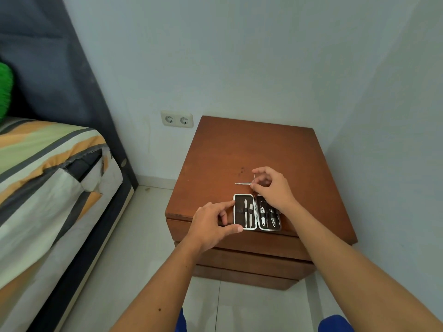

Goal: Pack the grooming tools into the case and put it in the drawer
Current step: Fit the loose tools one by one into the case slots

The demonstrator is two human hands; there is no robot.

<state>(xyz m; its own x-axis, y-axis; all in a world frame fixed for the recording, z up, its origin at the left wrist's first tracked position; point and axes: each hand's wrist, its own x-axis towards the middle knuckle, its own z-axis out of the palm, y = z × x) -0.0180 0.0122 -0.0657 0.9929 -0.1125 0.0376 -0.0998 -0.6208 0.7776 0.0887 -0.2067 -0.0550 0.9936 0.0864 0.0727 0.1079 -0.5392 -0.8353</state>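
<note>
An open grooming case with a white rim and dark lining lies flat near the front edge of a brown wooden nightstand. Two slim tools sit in its left half, and clippers with several more tools in its right half. My left hand holds the case's left edge between thumb and forefinger. My right hand hovers just behind the case, its fingertips pinching the end of a thin silver tool that lies on the nightstand top. A second thin metal piece stands up by the right fingers.
The nightstand has stacked drawers below its top, all shut. A bed with a striped sheet stands at the left, with a strip of tiled floor between. A double wall socket is behind. The wall is close on the right.
</note>
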